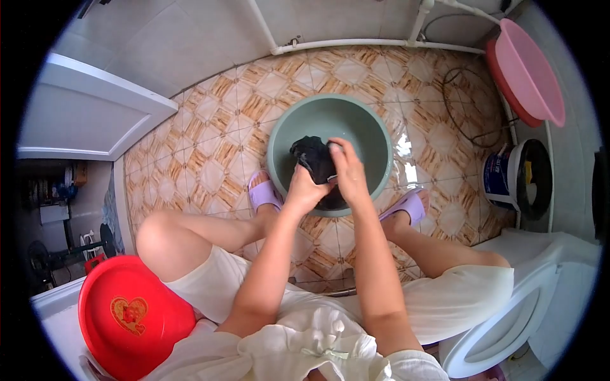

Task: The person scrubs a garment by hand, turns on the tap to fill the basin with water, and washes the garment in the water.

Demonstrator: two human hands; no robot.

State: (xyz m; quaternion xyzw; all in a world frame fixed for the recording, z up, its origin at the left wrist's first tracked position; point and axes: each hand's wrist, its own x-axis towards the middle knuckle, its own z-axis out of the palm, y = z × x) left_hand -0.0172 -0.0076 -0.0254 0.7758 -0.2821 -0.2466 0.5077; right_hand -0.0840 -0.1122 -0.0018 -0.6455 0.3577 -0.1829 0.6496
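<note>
A dark cloth [310, 151] was held bunched between both hands over the middle of a grey-green basin [352, 117], a little toward nine o'clock of it. Taking that basin as the dial, its lower edge was gripped by the left hand [307, 189] from seven o'clock, while the opposite edge was clasped from four o'clock by the curved fingers of the right hand [349, 170].

The likeliest mishap was judged to be a loss of the cloth: if wet, it could be dropped from a loosened grip, and drips could be thrown over the rim. A bright sheen was shown on the tiled floor [216, 146] at three o'clock, so a slip could be caused there if weight were shifted onto the purple slipper [408, 204] at four o'clock.

Beneath the hands, a dark patch was seen inside the basin; whether it was more fabric or shadowed water could not be told. At two o'clock, a pink basin [524, 70] was propped on its side in front of a darker red one [508, 95]. At three o'clock, a small yellow item [528, 171] was visible within the black interior of a bucket [497, 178]. Toward eight o'clock, a gold heart print [129, 314] was displayed within a bright red tub [95, 286].
</note>
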